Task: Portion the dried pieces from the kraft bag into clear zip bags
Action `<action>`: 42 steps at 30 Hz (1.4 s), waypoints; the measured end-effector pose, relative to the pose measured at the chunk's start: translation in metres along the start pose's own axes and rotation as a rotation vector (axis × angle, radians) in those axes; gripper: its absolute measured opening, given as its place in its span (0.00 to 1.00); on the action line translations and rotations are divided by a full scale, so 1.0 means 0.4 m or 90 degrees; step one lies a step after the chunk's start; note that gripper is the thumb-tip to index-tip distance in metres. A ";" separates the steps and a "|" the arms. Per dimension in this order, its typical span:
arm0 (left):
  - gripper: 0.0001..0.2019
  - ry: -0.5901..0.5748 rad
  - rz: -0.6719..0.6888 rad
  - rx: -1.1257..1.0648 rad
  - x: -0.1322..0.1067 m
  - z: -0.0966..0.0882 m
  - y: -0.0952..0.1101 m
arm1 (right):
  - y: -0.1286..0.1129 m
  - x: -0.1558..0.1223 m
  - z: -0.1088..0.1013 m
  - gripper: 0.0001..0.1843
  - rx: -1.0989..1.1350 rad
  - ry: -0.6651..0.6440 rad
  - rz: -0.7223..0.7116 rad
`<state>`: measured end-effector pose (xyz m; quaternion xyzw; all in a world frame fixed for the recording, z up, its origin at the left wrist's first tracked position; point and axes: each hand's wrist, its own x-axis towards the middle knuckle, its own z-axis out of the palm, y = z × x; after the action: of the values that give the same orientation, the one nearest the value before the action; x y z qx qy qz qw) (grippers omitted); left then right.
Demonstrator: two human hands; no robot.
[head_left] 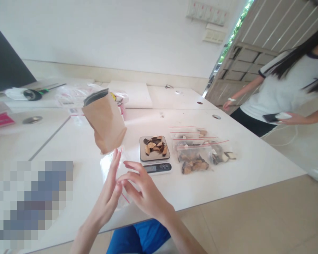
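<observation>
My left hand (110, 188) is held upright, fingers stretched out, above clear plastic zip bags (107, 165) on the table. My right hand (143, 187) meets it near the thumb, its fingers spread and slightly bent. I see nothing held in either hand. Just beyond my right hand stands a digital kitchen scale (142, 155), its display partly covered by my fingers. On its plate lies a small heap of brown and dark dried pieces (155, 144). Right of the scale, several red-lined zip bags (194, 157) hold similar dried pieces.
Behind my hands a brown paper bag (106, 123) stands open and leaning. Plastic packaging (74, 95), a white cable tool (23, 93) and a dark screen (7, 60) are at the back left. At the right, a person (288, 84) holds a phone (271, 117).
</observation>
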<state>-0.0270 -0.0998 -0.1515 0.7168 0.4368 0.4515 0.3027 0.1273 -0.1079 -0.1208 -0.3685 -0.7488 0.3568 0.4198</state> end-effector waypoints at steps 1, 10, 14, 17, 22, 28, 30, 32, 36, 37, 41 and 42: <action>0.33 0.015 0.009 -0.008 0.000 0.004 -0.008 | 0.002 0.004 0.005 0.08 0.002 -0.003 -0.012; 0.19 0.257 -0.030 0.061 0.009 0.045 -0.041 | 0.031 0.036 0.047 0.08 0.106 0.215 -0.011; 0.21 0.284 0.051 0.071 0.018 0.045 -0.022 | 0.038 0.044 0.037 0.11 0.118 0.351 0.184; 0.25 0.246 0.106 0.027 0.022 0.060 -0.018 | 0.038 0.056 0.026 0.21 0.206 0.290 0.329; 0.34 0.144 0.126 -0.074 0.025 0.094 -0.022 | 0.040 0.073 0.008 0.12 0.375 0.122 0.284; 0.26 0.057 0.100 -0.030 0.040 0.076 -0.012 | 0.039 0.078 -0.017 0.03 0.383 0.138 0.245; 0.28 0.015 0.127 0.003 0.049 0.066 -0.015 | 0.036 0.079 -0.022 0.08 0.378 0.122 0.230; 0.28 -0.003 0.158 0.011 0.057 0.064 -0.024 | 0.034 0.080 -0.023 0.14 0.349 0.096 0.213; 0.23 0.100 0.102 -0.002 0.065 0.072 -0.033 | 0.046 0.085 -0.029 0.14 0.237 0.036 0.176; 0.22 0.154 0.063 -0.002 0.067 0.073 -0.030 | 0.052 0.086 -0.036 0.10 0.203 0.034 0.176; 0.22 0.380 -0.060 -0.008 0.089 0.059 0.004 | 0.079 0.080 -0.093 0.04 0.106 0.089 0.236; 0.22 0.403 -0.070 -0.016 0.097 0.054 0.013 | 0.083 0.076 -0.112 0.04 0.102 0.068 0.248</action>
<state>0.0026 -0.0680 -0.1413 0.5120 0.5417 0.6406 0.1846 0.1642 -0.0562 -0.1200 -0.4902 -0.6092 0.4699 0.4096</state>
